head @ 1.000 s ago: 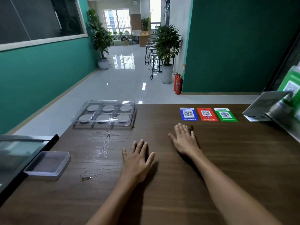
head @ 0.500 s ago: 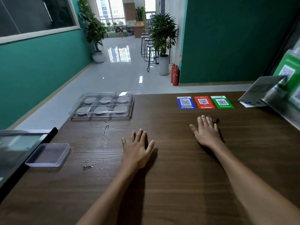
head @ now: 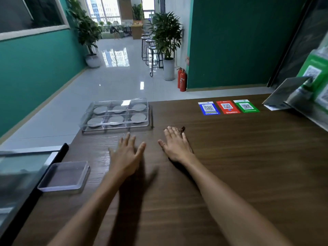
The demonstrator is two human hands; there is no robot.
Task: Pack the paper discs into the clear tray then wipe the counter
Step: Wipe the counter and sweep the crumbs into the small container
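The clear tray [head: 85,121] stands at the counter's far left edge, with a grey paper disc [head: 138,117] in each of its several compartments. My left hand [head: 126,157] lies flat on the brown counter [head: 239,166] just in front of the tray, fingers spread. My right hand [head: 175,145] lies flat beside it to the right, fingers straight. A small brown thing [head: 182,129] peeks out from under its fingertips; what it is cannot be told. A wet sheen [head: 103,155] shows on the wood left of my left hand.
A shallow clear lid [head: 64,175] lies near the counter's left edge beside a glass case [head: 19,171]. Blue, red and green QR cards [head: 228,107] sit at the far edge. A slanted stand with leaflets [head: 291,93] occupies the far right.
My right hand slid left across the counter, from below the QR cards to beside my left hand. My left hand moved forward, closer to the tray. The view shifted too.
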